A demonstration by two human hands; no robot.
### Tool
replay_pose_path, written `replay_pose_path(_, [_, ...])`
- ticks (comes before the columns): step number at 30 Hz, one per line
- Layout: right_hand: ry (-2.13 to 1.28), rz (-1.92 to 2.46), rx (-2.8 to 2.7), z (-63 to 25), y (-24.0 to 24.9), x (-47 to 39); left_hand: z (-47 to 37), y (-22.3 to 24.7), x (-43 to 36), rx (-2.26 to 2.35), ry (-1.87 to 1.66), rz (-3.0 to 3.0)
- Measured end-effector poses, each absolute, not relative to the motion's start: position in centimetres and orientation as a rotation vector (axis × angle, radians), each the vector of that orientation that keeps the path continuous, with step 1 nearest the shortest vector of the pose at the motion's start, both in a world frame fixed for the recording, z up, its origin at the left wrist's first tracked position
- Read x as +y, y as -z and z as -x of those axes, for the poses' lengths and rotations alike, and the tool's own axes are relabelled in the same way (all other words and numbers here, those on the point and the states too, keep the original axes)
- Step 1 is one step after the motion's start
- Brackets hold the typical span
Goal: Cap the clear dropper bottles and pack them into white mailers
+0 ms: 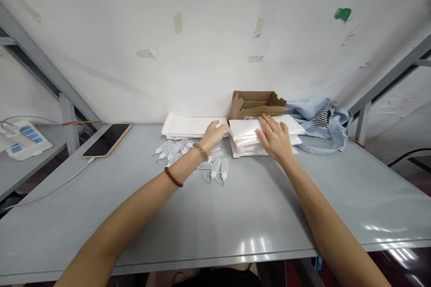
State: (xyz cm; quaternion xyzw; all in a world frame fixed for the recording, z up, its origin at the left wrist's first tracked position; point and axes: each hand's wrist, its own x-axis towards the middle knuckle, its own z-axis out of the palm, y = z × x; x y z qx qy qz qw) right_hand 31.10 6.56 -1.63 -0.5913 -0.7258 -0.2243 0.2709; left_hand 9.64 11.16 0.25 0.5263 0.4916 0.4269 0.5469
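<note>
My right hand (pixel 275 140) lies flat, fingers stretched out, on top of a stack of white glossy packets (pixel 247 128). The packets look like padded envelopes and are piled a little unevenly. My left hand (pixel 214 136) reaches to the left edge of that stack, its thumb and fingers apart; its fingertips are partly hidden at the edge. Behind the left hand lies a flatter pile of white packets (pixel 188 124). Several small translucent squeeze bottles (pixel 215 168) with thin tips and looped cap straps lie loose around and below my left wrist.
An open cardboard box (pixel 257 110) stands against the wall behind the stack. Light-blue fabric with straps (pixel 326 121) lies to its right. At the left, a phone (pixel 107 140) rests on the grey table (pixel 215 233) with a white cable (pixel 63 184) attached. Metal frame posts flank both sides.
</note>
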Motion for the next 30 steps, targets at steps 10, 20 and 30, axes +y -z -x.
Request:
replay_pose_path(10, [0.611,1.444,-1.82,-28.8,-0.1,4.1,3.1,-0.6,15.0,1.418,-0.639,-2.243])
replay_pose_path(20, [0.562,1.176,-1.888,-26.6,0.2,2.5,1.0,-0.8,15.6,1.579,-0.129,-2.729])
replay_pose_path(30, [0.285,0.99,-1.98,-23.2,0.0,0.7,4.4,-5.2,8.1,1.984,-0.589,-3.1])
